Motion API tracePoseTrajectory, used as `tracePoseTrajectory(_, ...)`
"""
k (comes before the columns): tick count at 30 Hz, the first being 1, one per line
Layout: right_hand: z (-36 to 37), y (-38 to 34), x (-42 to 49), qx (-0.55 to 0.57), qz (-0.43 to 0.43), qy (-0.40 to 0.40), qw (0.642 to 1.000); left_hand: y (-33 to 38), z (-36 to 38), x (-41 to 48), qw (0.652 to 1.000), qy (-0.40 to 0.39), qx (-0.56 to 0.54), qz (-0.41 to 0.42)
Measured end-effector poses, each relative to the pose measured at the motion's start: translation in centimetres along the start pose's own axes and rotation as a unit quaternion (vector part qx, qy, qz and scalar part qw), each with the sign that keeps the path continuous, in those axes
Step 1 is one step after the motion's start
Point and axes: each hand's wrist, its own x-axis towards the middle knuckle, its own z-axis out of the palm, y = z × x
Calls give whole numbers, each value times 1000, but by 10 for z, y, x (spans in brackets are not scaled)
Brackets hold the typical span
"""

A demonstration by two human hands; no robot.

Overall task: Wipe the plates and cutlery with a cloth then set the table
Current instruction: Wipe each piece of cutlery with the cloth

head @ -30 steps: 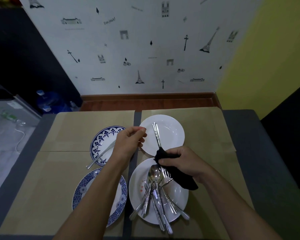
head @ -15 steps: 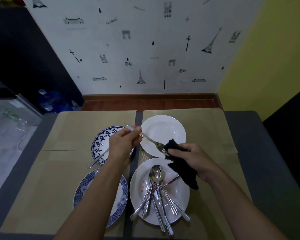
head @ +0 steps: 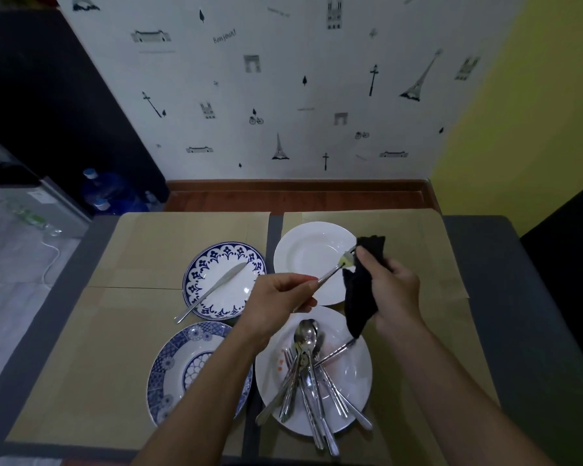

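Left hand fingers [head: 308, 286]: pinched on the handle of a fork [head: 335, 269], held above the bench and angled up to the right.
Right hand fingers [head: 364, 255]: clamped on a black cloth [head: 359, 294], pressing it against the fork's head; the loose tail hangs down toward the lower plate.
Left hand [head: 280, 297]: over the gap between the plates.
Right hand [head: 392, 290]: just right of the fork head, over the edge of the far white plate [head: 303, 253].
Fork head: part hidden by the cloth; a pale smear shows near the tines, its nature unclear.
Unwiped cutlery [head: 308, 371]: spoons and forks piled on the near white plate [head: 350, 381], which shows reddish marks.
Knife [head: 212, 290]: lies across the far blue-patterned plate [head: 223, 280], handle overhanging the rim onto the bench [head: 81, 364].
Near blue-patterned plate [head: 169, 375]: bare, partly under the left forearm.
Task stage (judgement): cutlery wiping, early; most pieces remain.
Risk 1: tines snag the cloth and jerk the fork from the light pinch, dropping it onto a plate.
Risk 2: hanging tail drags through the soiled plate and carries the marks over.
Risk 3: left forearm nudges the plate below it.
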Motion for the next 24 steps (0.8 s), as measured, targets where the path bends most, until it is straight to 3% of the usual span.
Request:
tracePoseTrajectory(5,6,11,-2,-37,72,-75,994,2,0,-2,997,-26,70,12)
tracePoseTrajectory(14,21,20,11,-37,26,-28,999,-12,-35,0,991,-25,128,1)
tracePoseTrajectory(19,30,27,17,-32,17,-7,999,-30,-73,8,986,54,156,-9)
tracePoseTrajectory(24,41,39,14,-64,24,-25,997,-58,-113,22,951,180,251,-36)
